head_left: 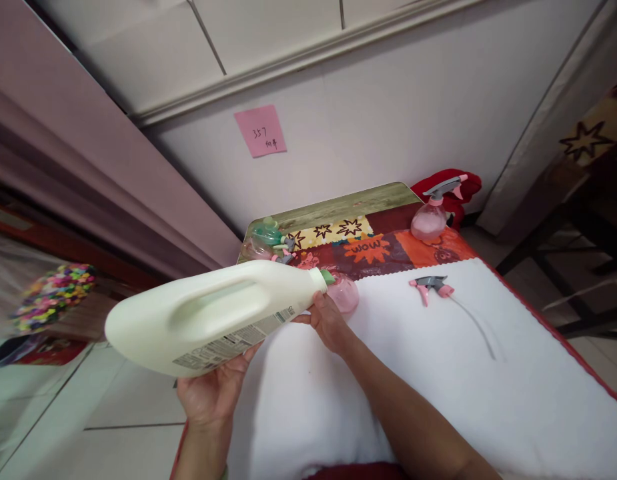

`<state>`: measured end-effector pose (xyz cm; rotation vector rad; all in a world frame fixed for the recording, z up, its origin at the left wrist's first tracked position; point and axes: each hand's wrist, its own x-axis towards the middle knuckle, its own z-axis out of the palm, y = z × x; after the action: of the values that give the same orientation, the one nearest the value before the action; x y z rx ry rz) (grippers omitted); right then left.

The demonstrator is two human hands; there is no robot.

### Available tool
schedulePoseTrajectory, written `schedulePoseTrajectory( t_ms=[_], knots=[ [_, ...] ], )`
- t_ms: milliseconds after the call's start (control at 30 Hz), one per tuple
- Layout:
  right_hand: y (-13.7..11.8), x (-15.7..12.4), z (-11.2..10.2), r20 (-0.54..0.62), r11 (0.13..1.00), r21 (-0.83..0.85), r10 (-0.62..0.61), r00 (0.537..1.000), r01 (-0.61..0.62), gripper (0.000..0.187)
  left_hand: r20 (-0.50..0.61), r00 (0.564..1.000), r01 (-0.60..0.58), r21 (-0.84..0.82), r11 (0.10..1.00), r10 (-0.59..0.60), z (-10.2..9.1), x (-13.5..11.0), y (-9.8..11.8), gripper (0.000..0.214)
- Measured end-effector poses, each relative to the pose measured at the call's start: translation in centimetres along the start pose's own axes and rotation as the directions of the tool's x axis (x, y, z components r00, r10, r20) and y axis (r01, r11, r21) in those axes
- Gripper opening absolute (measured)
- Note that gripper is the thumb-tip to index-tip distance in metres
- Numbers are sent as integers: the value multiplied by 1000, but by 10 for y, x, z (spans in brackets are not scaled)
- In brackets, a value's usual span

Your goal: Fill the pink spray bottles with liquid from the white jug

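My left hand (215,387) grips the underside of a large cream plastic jug (208,317), tipped on its side with its neck pointing right. The jug's mouth meets a green funnel-like piece (328,276) over a small pink bottle (344,293) that stands on the white towel (438,387). My right hand (327,321) is closed around the pink bottle's near side, just under the jug's neck. A loose pink and grey spray head (432,287) with its thin dip tube lies on the towel to the right.
A pink spray bottle (431,217) with its trigger on stands at the table's far right on a patterned cloth (373,250). Another bottle with a green trigger (268,239) is at the far left. A pink note (261,131) hangs on the wall. Tiled floor lies left.
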<state>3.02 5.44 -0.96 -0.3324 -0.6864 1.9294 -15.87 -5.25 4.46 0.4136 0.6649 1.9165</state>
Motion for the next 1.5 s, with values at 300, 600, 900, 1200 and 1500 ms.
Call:
schedulePoseTrajectory(
  t_ms=[300,600,900,1200,1500],
  knots=[
    [-2,-1,2,-6,1000,-6,3,1000,-3,63,4,1000,30,-12,999,-30,2,-1,3,57],
    [0,0,1,-2,1000,-5,2,1000,-2,63,19,1000,22,-23,999,-22,6,-2,0,56],
    [-3,-2,3,-6,1000,-4,9,1000,-9,65,62,997,47,-48,998,-44,-3,0,3,57],
    [-2,-2,3,6,1000,-6,2,1000,-2,63,51,998,43,-62,997,-40,1,-1,3,57],
    [0,-1,1,1,1000,-2,1,1000,-1,63,68,997,50,-55,997,-46,2,-1,4,55]
  ],
)
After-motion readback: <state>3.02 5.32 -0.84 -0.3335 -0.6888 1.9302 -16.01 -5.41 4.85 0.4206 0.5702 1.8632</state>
